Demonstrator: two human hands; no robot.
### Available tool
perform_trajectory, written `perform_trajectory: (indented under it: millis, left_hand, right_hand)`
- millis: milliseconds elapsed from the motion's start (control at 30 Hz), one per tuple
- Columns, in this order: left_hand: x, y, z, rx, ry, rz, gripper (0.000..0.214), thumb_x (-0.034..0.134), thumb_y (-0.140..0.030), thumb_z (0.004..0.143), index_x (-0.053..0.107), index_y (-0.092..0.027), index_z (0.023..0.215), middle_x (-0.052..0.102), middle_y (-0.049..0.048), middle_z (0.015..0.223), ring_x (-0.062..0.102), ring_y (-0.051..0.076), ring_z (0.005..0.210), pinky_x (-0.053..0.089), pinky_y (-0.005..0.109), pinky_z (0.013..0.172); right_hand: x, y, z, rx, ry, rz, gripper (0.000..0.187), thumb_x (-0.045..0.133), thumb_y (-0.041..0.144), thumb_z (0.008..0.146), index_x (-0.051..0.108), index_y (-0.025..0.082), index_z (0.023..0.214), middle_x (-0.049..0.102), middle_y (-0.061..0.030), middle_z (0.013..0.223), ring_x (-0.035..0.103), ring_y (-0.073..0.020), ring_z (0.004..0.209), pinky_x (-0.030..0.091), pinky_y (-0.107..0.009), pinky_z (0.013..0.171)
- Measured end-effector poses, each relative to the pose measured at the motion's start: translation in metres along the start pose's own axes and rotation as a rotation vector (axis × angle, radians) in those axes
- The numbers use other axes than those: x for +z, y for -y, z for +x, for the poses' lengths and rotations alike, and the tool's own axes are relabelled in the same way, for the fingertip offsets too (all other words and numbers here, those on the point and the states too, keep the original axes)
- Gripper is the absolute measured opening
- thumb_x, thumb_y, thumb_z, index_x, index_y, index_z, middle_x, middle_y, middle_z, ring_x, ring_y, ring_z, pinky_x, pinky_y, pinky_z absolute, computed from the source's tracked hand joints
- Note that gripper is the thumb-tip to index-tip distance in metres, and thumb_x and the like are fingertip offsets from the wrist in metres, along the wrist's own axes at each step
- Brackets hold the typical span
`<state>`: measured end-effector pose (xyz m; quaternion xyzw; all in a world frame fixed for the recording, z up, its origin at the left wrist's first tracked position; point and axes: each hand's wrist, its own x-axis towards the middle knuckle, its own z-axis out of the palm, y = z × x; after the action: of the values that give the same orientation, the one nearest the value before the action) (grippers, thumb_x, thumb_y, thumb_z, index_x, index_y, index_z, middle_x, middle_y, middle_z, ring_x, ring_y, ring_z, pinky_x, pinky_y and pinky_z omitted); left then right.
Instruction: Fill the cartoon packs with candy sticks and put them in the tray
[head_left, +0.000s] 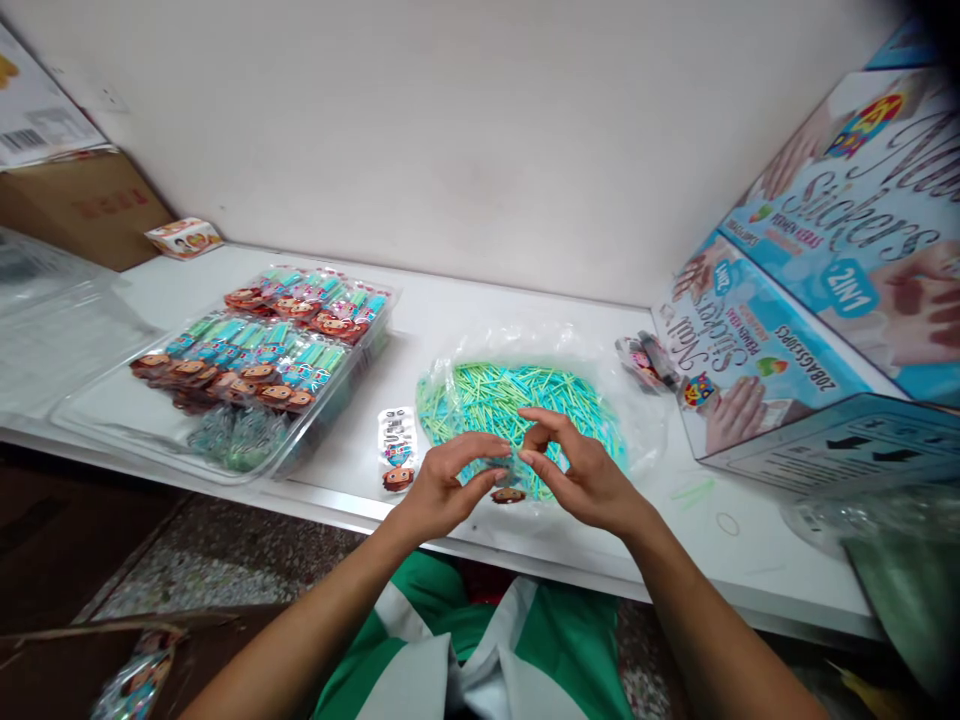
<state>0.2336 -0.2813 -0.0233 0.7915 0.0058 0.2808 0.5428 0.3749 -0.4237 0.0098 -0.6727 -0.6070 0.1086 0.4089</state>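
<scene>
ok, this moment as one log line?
left hand: on packet | right hand: at packet | sticks: heaped, clear plastic around | tray: left of sticks, filled packets inside

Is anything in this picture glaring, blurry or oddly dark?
Head view: bright glints on the clear tray and the plastic bag; head view: blurred red print on the cardboard box, and details of the small packet at the left hand too soft to make out; head view: a dark upper right corner, and deep shade under the table at lower left.
</scene>
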Motion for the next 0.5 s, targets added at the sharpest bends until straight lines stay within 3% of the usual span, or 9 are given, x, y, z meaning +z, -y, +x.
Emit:
perform_trajectory:
  millis: [67,233,333,433,500]
  left_hand:
    - [-0.0016,0.0008,-0.0014,0.048,-0.017,0.112,0.021,0.060,-0.019,0.082,0.063,-0.021,0.102,0.065,0.0070,0.103,0.059,0.019,0.099,0.046,0.035,0.088]
    - [-0.0036,0.0021,-0.0046,-0.059,-0.052,0.168,0.025,0.058,-0.022,0.083,0.057,-0.020,0.108,0.063,0.0069,0.100,0.060,0.017,0.091,0.048,0.032,0.081]
    - [-0.0049,0.0034,-0.0054,0.038,-0.037,0.183,0.015,0.055,-0.019,0.084,0.059,-0.019,0.099,0.064,0.0074,0.098,0.059,0.018,0.093,0.046,0.033,0.083]
    - [-0.0069,0.0048,-0.0047,0.130,-0.025,0.226,0.020,0.052,-0.017,0.085,0.057,-0.020,0.105,0.062,0.0087,0.100,0.058,0.019,0.095,0.046,0.033,0.082]
    - [-0.0082,0.0046,-0.0038,0.147,0.045,0.242,0.020,0.049,-0.016,0.087,0.056,-0.019,0.105,0.060,0.0095,0.101,0.057,0.018,0.094,0.045,0.032,0.081]
  right_hand:
    - [-0.0003,0.0011,0.0003,0.010,0.002,0.002,0.040,0.044,0.023,0.091,0.034,0.026,0.130,0.054,-0.0014,0.085,0.054,-0.0148,0.075,0.046,-0.034,0.072]
    - [0.0005,0.0005,-0.0014,0.027,-0.022,0.012,0.041,0.044,0.022,0.091,0.034,0.025,0.130,0.055,-0.0011,0.081,0.053,-0.0154,0.074,0.046,-0.032,0.070]
    - [0.0008,-0.0002,-0.0027,0.050,-0.013,0.027,0.040,0.044,0.023,0.091,0.034,0.027,0.129,0.055,-0.0008,0.083,0.054,-0.0158,0.075,0.047,-0.034,0.072]
    - [0.0011,-0.0007,-0.0031,0.060,-0.016,0.030,0.039,0.045,0.023,0.090,0.035,0.027,0.128,0.055,-0.0005,0.083,0.055,-0.0158,0.076,0.046,-0.034,0.074]
    - [0.0016,-0.0008,-0.0032,0.054,-0.017,0.024,0.039,0.046,0.022,0.090,0.035,0.026,0.128,0.055,-0.0002,0.083,0.054,-0.0151,0.076,0.045,-0.033,0.074]
